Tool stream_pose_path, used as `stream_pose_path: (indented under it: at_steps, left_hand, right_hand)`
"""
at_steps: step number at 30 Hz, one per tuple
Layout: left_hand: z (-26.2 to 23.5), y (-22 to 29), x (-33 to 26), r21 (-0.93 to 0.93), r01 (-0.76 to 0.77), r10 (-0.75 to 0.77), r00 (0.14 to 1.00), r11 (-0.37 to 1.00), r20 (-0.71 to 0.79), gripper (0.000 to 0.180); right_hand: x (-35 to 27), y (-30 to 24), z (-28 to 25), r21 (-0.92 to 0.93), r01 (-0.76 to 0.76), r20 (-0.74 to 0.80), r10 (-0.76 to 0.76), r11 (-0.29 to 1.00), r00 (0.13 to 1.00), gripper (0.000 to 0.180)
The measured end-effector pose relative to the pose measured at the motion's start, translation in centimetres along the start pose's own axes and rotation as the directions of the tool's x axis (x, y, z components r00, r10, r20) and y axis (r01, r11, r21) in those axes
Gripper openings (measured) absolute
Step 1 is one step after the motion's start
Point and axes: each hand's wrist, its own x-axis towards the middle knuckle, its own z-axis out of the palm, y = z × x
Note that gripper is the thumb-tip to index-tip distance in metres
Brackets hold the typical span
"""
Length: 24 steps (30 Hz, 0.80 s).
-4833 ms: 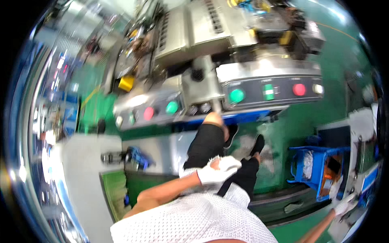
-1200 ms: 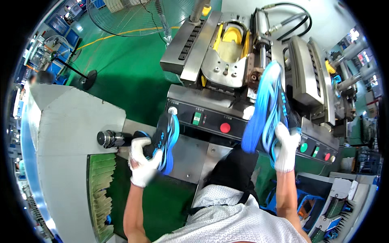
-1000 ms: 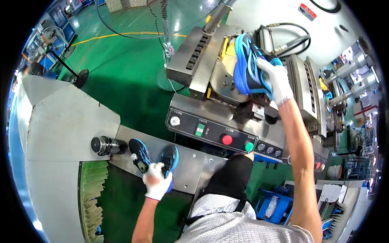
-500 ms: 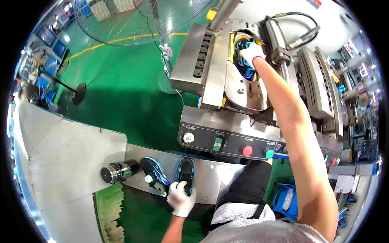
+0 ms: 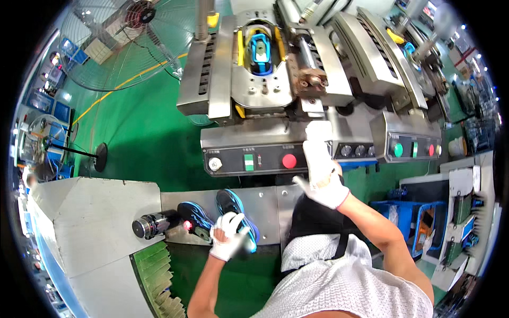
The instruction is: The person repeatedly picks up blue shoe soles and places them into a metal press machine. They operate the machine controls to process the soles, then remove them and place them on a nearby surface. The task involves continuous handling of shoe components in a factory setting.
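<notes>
Head view: black-and-silver cylinder (image 5: 151, 224) lies at far left, beside a first blue-and-black shoe (image 5: 194, 214) on a metal shelf (image 5: 269, 225). Gloved left hand (image 5: 228, 237), fingers partly curled, at the heel end of a second shoe (image 5: 228, 201); grip cannot be told. Third shoe (image 5: 260, 61) sits in the machine (image 5: 260, 98). Gloved right hand (image 5: 324, 175) holds nothing, fingers straight, thumb spread, over the control panel (image 5: 228, 162); contact unclear.

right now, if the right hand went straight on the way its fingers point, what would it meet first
The right hand would probably meet the silver metal block just ahead; depth is unclear, so the control panel might come first.
</notes>
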Motion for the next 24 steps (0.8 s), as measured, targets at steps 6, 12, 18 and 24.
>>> stream_pose_path:
  at_steps: [6, 12, 18, 24]
  left_hand:
    - [1.8, -2.1, 2.8, -0.073, 0.069, -0.081, 0.980, 0.995, -0.183, 0.012]
    - [0.1, 13.5, 7.7, -0.263, -0.108, 0.038, 0.965, 0.959, -0.259, 0.011]
    - [4.6, 24.5, 13.4, -0.682, 0.207, -0.164, 0.978, 0.702, 0.128, 0.022]
    - [7.9, 41.2, 17.4, -0.625, 0.193, 0.195, 0.846, 0.756, 0.497, 0.033]
  right_hand:
    - [-3.0, 1.2, 0.1, -0.055, -0.112, 0.250, 0.122, 0.992, 0.961, 0.096]
    - [-13.7, -1.7, -3.9, 0.497, -0.182, 0.456, -0.076, 0.849, 0.887, 0.114]
    - [-19.6, -0.1, -7.7, 0.578, -0.335, 0.178, 0.286, 0.744, 0.942, 0.097]
    - [-29.1, -0.1, -16.6, 0.819, -0.425, 0.003, 0.739, 0.384, 0.674, 0.095]
